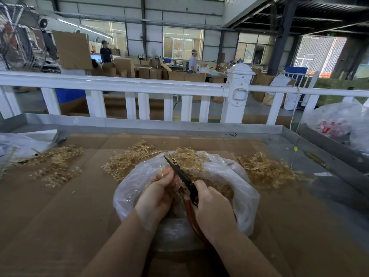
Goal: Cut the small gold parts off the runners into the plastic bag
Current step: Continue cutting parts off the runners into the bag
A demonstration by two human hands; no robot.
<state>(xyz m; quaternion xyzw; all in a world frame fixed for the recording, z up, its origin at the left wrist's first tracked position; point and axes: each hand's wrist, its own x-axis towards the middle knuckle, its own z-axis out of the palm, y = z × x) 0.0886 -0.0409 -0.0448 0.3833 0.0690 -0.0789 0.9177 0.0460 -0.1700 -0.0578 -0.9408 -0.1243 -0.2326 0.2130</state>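
Observation:
A clear plastic bag (235, 176) lies open in the middle of the cardboard-covered table, with loose gold parts (221, 190) inside it. Over the bag, my left hand (157, 194) pinches a small gold runner piece (162, 173) between its fingertips. My right hand (211, 206) grips the red handles of dark-bladed scissors (179, 170). The blades point up and to the left, right beside the pinched piece. Piles of gold runners lie behind the bag (127, 160), at the left (56, 162) and at the right (267, 168).
The table has a raised metal rim (179, 124), with a white railing (139, 86) behind it. Plastic bags sit at the far left (18, 144) and far right (339, 120). Two people stand far off among cardboard boxes.

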